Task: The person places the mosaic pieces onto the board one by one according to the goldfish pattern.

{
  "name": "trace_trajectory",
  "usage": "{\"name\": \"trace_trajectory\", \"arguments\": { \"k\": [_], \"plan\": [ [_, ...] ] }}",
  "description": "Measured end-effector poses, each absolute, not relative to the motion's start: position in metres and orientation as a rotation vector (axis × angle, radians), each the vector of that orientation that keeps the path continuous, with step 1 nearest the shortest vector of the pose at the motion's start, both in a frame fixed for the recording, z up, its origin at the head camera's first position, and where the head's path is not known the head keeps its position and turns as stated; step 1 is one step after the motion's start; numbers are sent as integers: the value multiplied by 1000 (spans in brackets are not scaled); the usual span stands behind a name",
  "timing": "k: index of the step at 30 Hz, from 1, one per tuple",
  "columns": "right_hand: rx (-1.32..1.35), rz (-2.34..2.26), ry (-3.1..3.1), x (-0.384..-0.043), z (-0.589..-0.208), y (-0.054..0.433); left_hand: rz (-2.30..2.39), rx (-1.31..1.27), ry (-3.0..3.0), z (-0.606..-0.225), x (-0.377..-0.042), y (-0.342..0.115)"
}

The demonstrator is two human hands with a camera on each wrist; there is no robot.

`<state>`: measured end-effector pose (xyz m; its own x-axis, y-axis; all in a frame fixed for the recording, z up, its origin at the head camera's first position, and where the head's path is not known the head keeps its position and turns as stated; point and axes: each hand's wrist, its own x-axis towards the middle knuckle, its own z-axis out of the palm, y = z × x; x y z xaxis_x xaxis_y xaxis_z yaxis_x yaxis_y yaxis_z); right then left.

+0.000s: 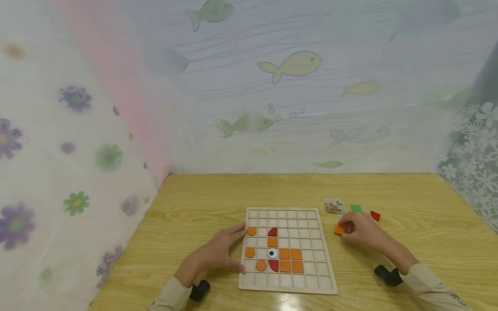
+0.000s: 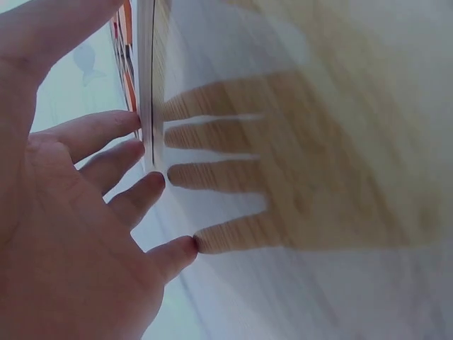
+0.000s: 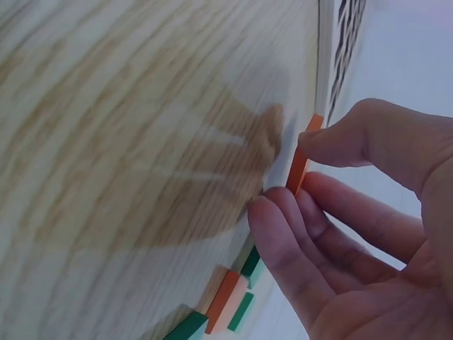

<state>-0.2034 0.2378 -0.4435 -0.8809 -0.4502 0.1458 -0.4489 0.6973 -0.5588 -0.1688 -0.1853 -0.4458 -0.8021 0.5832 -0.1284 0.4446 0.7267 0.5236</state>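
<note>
A wooden grid board [image 1: 288, 283] lies on the table. Orange squares [image 1: 296, 254], orange discs [image 1: 250, 252], red quarter-round pieces [image 1: 273, 265] and one eye piece [image 1: 272, 253] sit in its cells. My left hand [image 1: 218, 250] rests at the board's left edge, fingers spread and fairly straight; in the left wrist view its fingertips [image 2: 134, 122] touch the board's side. To the right of the board, my right hand [image 1: 363, 231] pinches an orange square tile [image 1: 339, 230] between thumb and fingers. In the right wrist view this tile [image 3: 306, 159] is seen edge-on, tilted, close to the tabletop.
Behind the right hand lie a small pattern card [image 1: 333, 205], a green tile [image 1: 355, 208] and a red quarter-round tile [image 1: 375, 215]. The right wrist view shows more green and orange tiles [image 3: 225, 301] near the fingers. Printed curtains [image 1: 295, 86] border the wooden table [image 1: 210, 190].
</note>
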Motion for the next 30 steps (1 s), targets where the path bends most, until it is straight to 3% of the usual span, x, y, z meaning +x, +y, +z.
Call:
{"name": "trace_trajectory", "arguments": {
  "k": [30],
  "plan": [
    [-1008, -1048, 2732, -202, -434, 185, 768, 756, 2623, -445, -179, -181]
  ]
}}
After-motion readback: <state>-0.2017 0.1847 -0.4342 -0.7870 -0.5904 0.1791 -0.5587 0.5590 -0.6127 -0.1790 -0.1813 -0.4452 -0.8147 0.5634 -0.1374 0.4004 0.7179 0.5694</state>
